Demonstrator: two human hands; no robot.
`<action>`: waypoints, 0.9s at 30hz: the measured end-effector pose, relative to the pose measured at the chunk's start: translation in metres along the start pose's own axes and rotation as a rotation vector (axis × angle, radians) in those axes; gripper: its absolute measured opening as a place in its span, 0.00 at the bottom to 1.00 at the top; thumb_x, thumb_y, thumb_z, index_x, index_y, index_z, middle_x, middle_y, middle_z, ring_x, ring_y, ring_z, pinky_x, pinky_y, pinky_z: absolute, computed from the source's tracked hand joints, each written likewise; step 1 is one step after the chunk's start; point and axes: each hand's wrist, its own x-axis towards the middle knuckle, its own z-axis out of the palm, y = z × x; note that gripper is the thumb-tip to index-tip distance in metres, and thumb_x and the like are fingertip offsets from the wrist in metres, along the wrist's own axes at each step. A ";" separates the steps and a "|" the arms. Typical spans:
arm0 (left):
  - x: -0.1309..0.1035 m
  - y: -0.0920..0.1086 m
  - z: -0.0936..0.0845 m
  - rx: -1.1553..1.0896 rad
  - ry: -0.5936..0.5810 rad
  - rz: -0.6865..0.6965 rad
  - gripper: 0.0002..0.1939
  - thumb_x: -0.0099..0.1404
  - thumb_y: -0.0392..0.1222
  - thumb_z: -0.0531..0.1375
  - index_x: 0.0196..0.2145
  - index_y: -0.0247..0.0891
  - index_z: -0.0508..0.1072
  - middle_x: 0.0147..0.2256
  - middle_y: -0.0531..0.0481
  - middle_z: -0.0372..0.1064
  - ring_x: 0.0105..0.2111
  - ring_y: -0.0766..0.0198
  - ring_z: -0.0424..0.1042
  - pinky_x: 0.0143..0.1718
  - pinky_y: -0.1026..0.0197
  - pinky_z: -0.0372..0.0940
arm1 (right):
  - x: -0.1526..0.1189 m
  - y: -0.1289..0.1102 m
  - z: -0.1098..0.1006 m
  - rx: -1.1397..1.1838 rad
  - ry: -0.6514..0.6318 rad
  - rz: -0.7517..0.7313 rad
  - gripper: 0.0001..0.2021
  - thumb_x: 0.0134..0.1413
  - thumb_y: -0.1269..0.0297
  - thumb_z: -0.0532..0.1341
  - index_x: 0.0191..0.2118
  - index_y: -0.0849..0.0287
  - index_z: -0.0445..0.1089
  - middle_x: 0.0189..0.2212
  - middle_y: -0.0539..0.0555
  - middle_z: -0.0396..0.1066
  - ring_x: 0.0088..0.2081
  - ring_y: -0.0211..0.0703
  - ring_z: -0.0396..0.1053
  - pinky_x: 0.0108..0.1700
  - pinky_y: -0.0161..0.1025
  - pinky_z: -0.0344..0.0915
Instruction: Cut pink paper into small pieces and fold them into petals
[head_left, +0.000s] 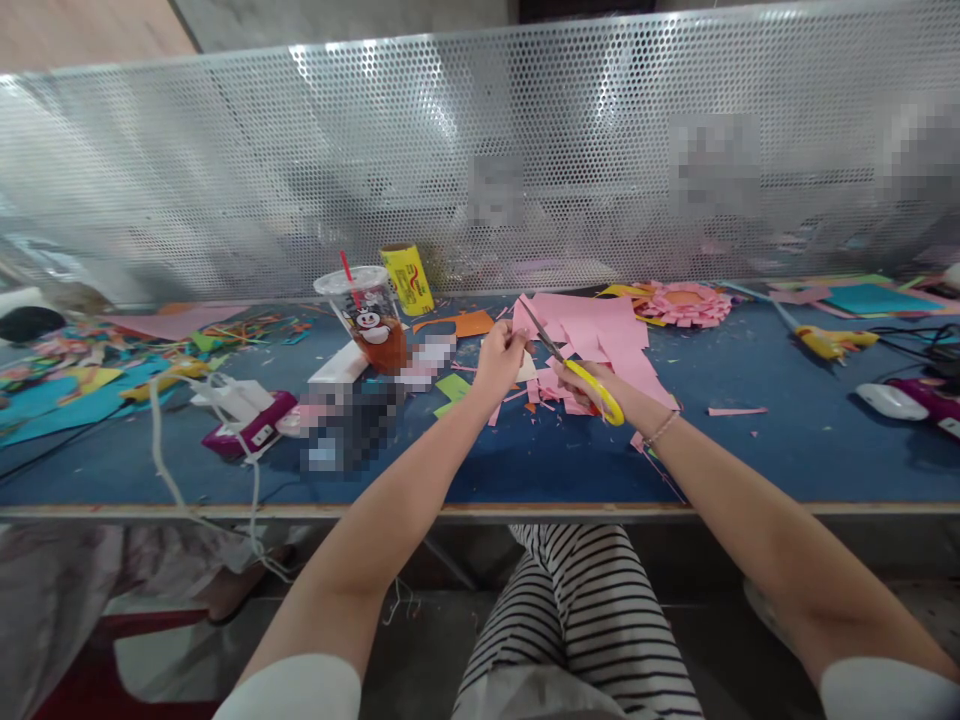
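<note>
My right hand (583, 384) is closed around the yellow handles of a pair of scissors (602, 393). Their blades point up and to the left, beside a small piece of pink paper (524, 312). That piece is pinched in the closed fingers of my left hand (502, 356). Whether the blades touch it, I cannot tell. Behind and under my hands lie larger pink paper sheets (600, 325), with strips and tiny scraps around them. A fringed pink paper ring (688, 304) with an orange middle rests behind, to the right.
Left of my hands stands a plastic cup (373, 325) with a brown drink and a red straw. A yellow packet (409, 279) is behind it. Power strips (251, 425) with cables and a glue gun (825, 341) lie on the blue table. A perforated metal screen (465, 150) borders the back.
</note>
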 end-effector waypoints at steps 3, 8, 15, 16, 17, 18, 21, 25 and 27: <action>0.000 0.000 0.000 0.030 -0.024 0.024 0.09 0.59 0.44 0.55 0.28 0.37 0.60 0.20 0.55 0.64 0.15 0.76 0.52 0.18 0.68 0.48 | -0.003 -0.004 0.000 -0.005 -0.006 -0.018 0.23 0.44 0.40 0.55 0.20 0.58 0.54 0.11 0.44 0.51 0.13 0.30 0.49 0.16 0.32 0.48; 0.000 0.000 0.001 0.006 -0.022 0.012 0.08 0.60 0.43 0.54 0.28 0.36 0.60 0.20 0.55 0.63 0.14 0.76 0.53 0.18 0.68 0.48 | -0.005 -0.007 0.001 0.084 -0.023 0.026 0.23 0.42 0.40 0.57 0.23 0.57 0.54 0.11 0.42 0.50 0.12 0.29 0.49 0.15 0.32 0.46; 0.000 0.002 0.001 -0.061 -0.033 0.000 0.08 0.59 0.42 0.55 0.27 0.36 0.60 0.19 0.56 0.62 0.14 0.77 0.52 0.17 0.69 0.47 | -0.009 -0.013 0.003 0.166 -0.031 0.065 0.24 0.42 0.39 0.56 0.23 0.57 0.54 0.11 0.42 0.51 0.12 0.28 0.48 0.15 0.30 0.46; 0.000 0.002 0.001 -0.060 -0.032 -0.002 0.08 0.59 0.42 0.55 0.27 0.36 0.60 0.19 0.56 0.62 0.14 0.77 0.52 0.17 0.69 0.47 | -0.009 -0.014 0.003 0.158 -0.025 0.066 0.24 0.42 0.39 0.56 0.23 0.57 0.54 0.11 0.42 0.51 0.12 0.28 0.49 0.15 0.30 0.46; 0.000 0.002 0.001 -0.058 -0.031 -0.003 0.08 0.59 0.42 0.55 0.26 0.36 0.60 0.19 0.56 0.62 0.14 0.77 0.52 0.17 0.69 0.47 | -0.009 -0.014 0.003 0.146 -0.019 0.067 0.23 0.43 0.40 0.56 0.23 0.57 0.54 0.11 0.42 0.51 0.12 0.28 0.49 0.15 0.30 0.46; -0.001 0.002 0.001 -0.057 -0.027 -0.004 0.08 0.59 0.41 0.55 0.26 0.36 0.60 0.19 0.56 0.62 0.14 0.77 0.52 0.17 0.69 0.47 | -0.009 -0.014 0.003 0.130 -0.013 0.066 0.23 0.43 0.40 0.56 0.24 0.58 0.54 0.11 0.42 0.51 0.12 0.28 0.49 0.15 0.30 0.46; -0.001 0.003 0.001 -0.057 -0.018 -0.008 0.08 0.59 0.40 0.55 0.26 0.36 0.60 0.19 0.56 0.62 0.14 0.77 0.52 0.17 0.69 0.47 | -0.008 -0.012 0.003 0.074 -0.014 0.037 0.22 0.45 0.41 0.55 0.24 0.58 0.55 0.11 0.42 0.50 0.12 0.28 0.49 0.15 0.30 0.46; -0.001 0.003 0.002 -0.064 -0.029 -0.015 0.07 0.59 0.40 0.55 0.27 0.36 0.60 0.19 0.56 0.63 0.14 0.77 0.51 0.16 0.69 0.46 | -0.007 -0.009 0.002 0.038 -0.020 0.023 0.22 0.47 0.41 0.54 0.24 0.58 0.54 0.11 0.42 0.50 0.12 0.28 0.49 0.15 0.31 0.47; -0.001 0.003 0.002 -0.070 -0.029 -0.024 0.06 0.59 0.40 0.55 0.27 0.36 0.60 0.19 0.56 0.63 0.14 0.77 0.51 0.17 0.69 0.46 | -0.006 -0.007 0.001 0.018 -0.018 0.020 0.23 0.47 0.40 0.53 0.24 0.58 0.54 0.11 0.43 0.50 0.13 0.29 0.49 0.15 0.31 0.47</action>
